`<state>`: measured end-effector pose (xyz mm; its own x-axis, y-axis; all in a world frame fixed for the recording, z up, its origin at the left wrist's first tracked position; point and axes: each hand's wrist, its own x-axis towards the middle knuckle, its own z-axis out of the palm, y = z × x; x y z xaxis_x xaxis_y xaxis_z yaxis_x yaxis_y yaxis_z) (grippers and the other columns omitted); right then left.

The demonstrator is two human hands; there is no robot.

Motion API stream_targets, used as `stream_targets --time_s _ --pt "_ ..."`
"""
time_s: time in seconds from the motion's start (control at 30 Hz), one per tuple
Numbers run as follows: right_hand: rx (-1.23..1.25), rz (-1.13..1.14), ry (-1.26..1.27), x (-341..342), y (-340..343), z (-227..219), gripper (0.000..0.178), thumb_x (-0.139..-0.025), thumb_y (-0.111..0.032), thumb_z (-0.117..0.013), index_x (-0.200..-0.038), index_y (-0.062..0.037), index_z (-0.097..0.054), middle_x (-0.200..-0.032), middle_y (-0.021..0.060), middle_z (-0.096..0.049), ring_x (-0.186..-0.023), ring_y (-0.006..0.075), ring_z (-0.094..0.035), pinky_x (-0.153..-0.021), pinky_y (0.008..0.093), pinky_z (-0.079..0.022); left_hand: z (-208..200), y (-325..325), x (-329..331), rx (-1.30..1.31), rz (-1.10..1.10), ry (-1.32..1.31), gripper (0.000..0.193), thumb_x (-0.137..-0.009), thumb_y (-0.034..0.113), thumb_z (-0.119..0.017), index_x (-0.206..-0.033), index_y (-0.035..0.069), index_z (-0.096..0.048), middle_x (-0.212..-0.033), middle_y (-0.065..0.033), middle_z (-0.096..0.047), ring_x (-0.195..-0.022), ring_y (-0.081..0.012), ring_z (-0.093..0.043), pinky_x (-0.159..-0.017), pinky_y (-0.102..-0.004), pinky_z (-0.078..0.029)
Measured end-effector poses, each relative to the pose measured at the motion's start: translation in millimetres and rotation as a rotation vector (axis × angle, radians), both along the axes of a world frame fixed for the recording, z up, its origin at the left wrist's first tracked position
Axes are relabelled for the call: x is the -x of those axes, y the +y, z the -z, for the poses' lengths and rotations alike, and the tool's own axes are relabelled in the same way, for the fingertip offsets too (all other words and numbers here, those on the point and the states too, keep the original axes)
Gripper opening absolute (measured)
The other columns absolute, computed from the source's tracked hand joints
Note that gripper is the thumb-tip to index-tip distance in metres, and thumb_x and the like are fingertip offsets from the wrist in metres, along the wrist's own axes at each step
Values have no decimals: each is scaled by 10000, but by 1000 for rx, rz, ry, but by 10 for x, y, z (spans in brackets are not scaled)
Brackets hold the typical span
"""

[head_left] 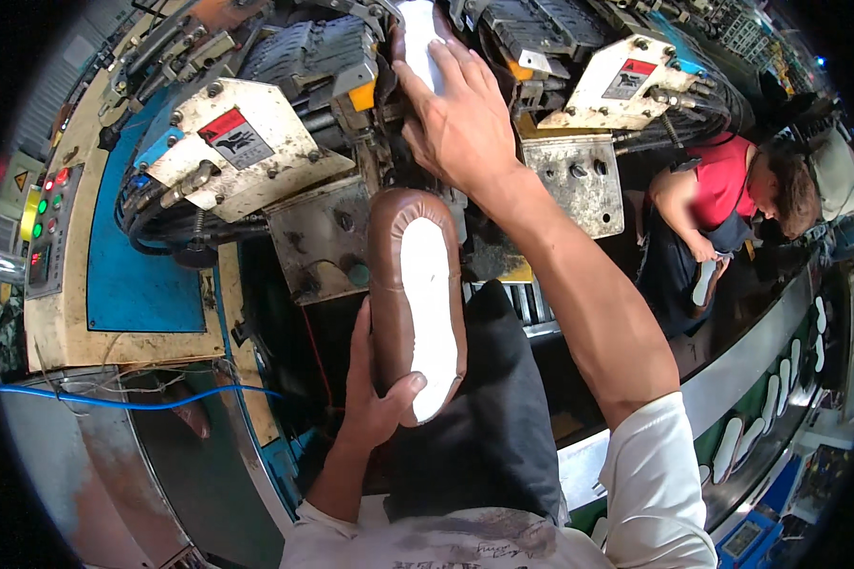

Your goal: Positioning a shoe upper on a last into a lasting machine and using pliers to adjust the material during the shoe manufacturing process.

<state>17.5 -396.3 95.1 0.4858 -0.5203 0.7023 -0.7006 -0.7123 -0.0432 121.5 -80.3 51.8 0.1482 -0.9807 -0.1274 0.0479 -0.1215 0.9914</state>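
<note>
My left hand (372,408) grips a brown leather shoe upper (387,275), sole side up, over my lap. A white insole covers its underside, and the leather is pleated around the rounded far end. My thumb presses on the near end of the insole while the fingers go under the left side. Farther off, a second brown shoe upper (417,38) with a white sole sits between the machine's clamps. My right hand (460,119) lies over that one, fingers spread and touching its sole. Its far end runs out of the picture.
White guard plates (242,142) and hoses flank the machine's middle. On the left stands a control panel (52,228) with lit buttons; a blue hose (142,403) crosses below. At right, a person in red (726,190) holds another white-soled piece beside a conveyor (674,403) carrying several soles.
</note>
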Motion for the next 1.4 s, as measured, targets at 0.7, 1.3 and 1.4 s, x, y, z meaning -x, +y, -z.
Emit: stream_targets --time_s 0.7,1.3,1.4 --pt "-1421 -327 -747 751 2965 703 1105 -906 -389 -928 -1686 29 -267 -1576 278 -547 -1450 333 -559 -1225 432 -444 234 765 214 7 11 -292 1220 -855 -80 -817 -1785 68 -41 -1719 -211 -400 -1548 -292 -473 -1255 -438 -425" --pt "-2399 -524 -885 159 4821 1179 879 -1107 -691 -494 -1783 -202 -215 -1770 174 -366 -1608 368 -381 -1258 589 -390 740 3192 -657 -11 -666 509 956 -873 188 -782 -1709 45 -343 -1584 -150 -571 -1413 -310 -610 -1192 -451 -505" --pt "-2446 -705 -1076 58 4847 1099 882 -1103 -693 -502 -1794 -249 -181 -1762 47 -391 -1607 272 -368 -1284 560 -340 687 2807 -367 -16 -567 530 1052 -831 212 -798 -1736 44 -288 -1642 -150 -508 -1495 -297 -530 -1247 -452 -437"
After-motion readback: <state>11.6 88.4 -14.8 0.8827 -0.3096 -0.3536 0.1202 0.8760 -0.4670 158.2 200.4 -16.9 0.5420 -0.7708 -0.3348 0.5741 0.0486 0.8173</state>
